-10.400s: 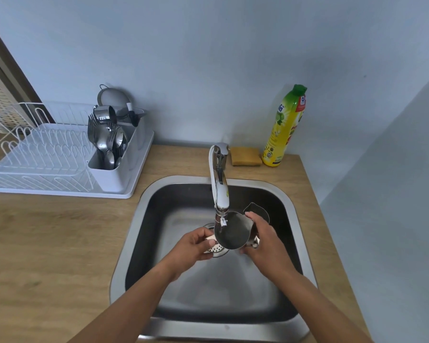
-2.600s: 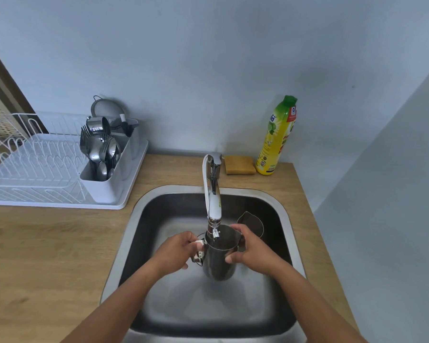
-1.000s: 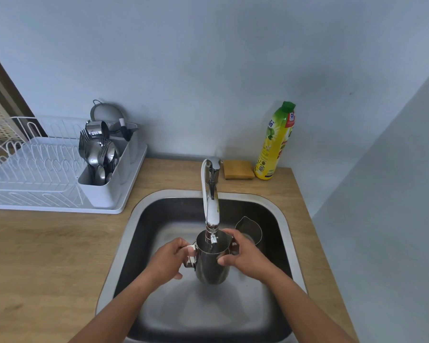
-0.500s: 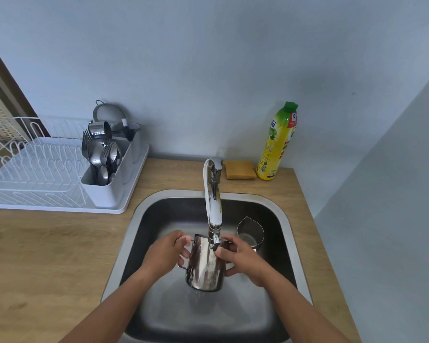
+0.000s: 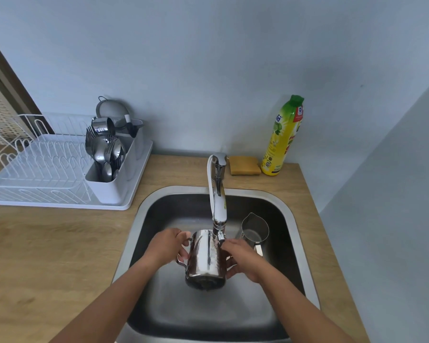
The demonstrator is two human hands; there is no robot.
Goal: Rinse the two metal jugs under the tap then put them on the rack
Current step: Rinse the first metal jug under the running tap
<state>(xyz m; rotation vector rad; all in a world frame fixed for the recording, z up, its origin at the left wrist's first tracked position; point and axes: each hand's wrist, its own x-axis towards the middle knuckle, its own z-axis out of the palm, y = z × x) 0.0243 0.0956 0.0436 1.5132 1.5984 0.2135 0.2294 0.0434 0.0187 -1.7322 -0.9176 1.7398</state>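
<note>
— Where do we see the metal jug [image 5: 206, 258]?

— Above the basin of the sink [image 5: 144, 219], just under the spout of the tap [image 5: 217, 194]. It is tipped, so we look at its side and its base, with the mouth turned away from us.

— And the hands?

— We find both on it. The left hand [image 5: 170, 246] has its fingers curled round the handle on the jug's left side. The right hand [image 5: 243, 258] wraps the wall of the jug from the right. A pale streak runs down the steel below the spout; we cannot tell whether it is water or a reflection.

— Where do we place the second jug [image 5: 254, 229]?

— Upright in the sink, at the back right, just beyond the right hand, its mouth open towards us.

— And the dish rack [image 5: 35, 167]?

— On the wooden counter [image 5: 47, 256], well to the left of the sink. At its right end we see a cutlery holder [image 5: 109, 184] full of spoons and forks. Behind the tap lie a sponge [image 5: 244, 165] and, beside it, a dish soap bottle [image 5: 284, 137].
</note>
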